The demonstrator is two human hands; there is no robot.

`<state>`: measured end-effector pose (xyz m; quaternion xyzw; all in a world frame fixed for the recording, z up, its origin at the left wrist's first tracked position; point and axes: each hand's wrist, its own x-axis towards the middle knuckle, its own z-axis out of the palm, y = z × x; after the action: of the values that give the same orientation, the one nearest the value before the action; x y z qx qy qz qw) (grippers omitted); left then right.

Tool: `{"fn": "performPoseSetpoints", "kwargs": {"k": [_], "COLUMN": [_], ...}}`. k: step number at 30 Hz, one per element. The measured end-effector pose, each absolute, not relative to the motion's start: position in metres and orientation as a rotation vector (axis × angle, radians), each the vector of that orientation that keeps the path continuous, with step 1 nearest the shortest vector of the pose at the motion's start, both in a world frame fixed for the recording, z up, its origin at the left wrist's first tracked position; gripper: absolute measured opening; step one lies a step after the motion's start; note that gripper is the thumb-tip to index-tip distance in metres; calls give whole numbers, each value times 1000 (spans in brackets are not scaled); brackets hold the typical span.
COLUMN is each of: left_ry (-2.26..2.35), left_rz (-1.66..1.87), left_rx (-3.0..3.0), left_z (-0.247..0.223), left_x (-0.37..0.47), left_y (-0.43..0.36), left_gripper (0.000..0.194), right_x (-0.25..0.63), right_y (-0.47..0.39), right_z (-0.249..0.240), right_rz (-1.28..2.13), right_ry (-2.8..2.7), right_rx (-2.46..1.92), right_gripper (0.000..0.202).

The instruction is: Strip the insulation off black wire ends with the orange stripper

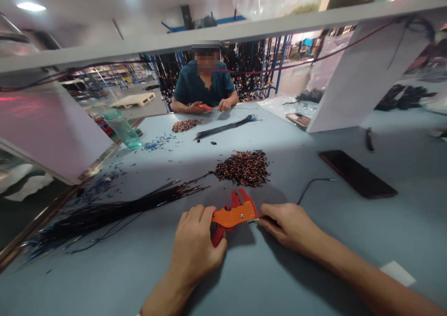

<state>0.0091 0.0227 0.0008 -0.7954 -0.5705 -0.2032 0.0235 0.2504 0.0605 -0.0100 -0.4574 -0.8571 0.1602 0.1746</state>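
Observation:
My left hand (197, 241) is wrapped round the handles of an orange and red wire stripper (234, 216), its jaws pointing up and to the right. Close by the tool's right side, my right hand (291, 225) pinches a black wire (307, 188). One end of that wire shows at the fingertips beside the stripper; the other runs out behind the hand over the table. A bundle of black wires (122, 211) lies to the left. Beyond the stripper is a heap of short black and copper-coloured offcuts (242, 168).
Across the table a co-worker (204, 85) holds a red tool near a smaller wire bundle (226, 127) and a copper-coloured heap (186, 125). A black phone (358, 173) lies on the right, a green bottle (122, 128) at the left edge. A shelf beam (174, 41) crosses overhead.

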Motion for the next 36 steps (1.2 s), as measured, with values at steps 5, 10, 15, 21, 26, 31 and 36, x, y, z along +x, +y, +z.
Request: {"fn": "performPoseSetpoints", "kwargs": {"k": [5, 10, 15, 21, 26, 31, 36], "left_ry": [-1693, -1624, -1589, -1471, -1423, -1453, -1419], "left_rz": [-648, -608, -637, -662, -669, -800, -798], "left_rx": [-2448, -2423, -2407, -2392, -2379, -2326, -2279], "left_z": [0, 0, 1, 1, 2, 4, 5], "left_x": [8, 9, 10, 7, 6, 7, 5], "left_y": [22, 20, 19, 20, 19, 19, 21], "left_gripper": [33, 34, 35, 38, 40, 35, 36], "right_x": [250, 251, 252, 253, 251, 250, 249], "right_y": [62, 63, 62, 63, 62, 61, 61], "right_z": [-13, -12, -10, -9, -7, -5, -4], "right_rz": [465, 502, 487, 537, 571, 609, 604], "right_ry": [-2427, -2412, -2330, -2233, -2222, -2194, -2191], "right_rx": [-1308, -1310, -1278, -1267, -1272, -1269, -1275], "right_gripper": [17, 18, 19, 19, 17, 19, 22]}}
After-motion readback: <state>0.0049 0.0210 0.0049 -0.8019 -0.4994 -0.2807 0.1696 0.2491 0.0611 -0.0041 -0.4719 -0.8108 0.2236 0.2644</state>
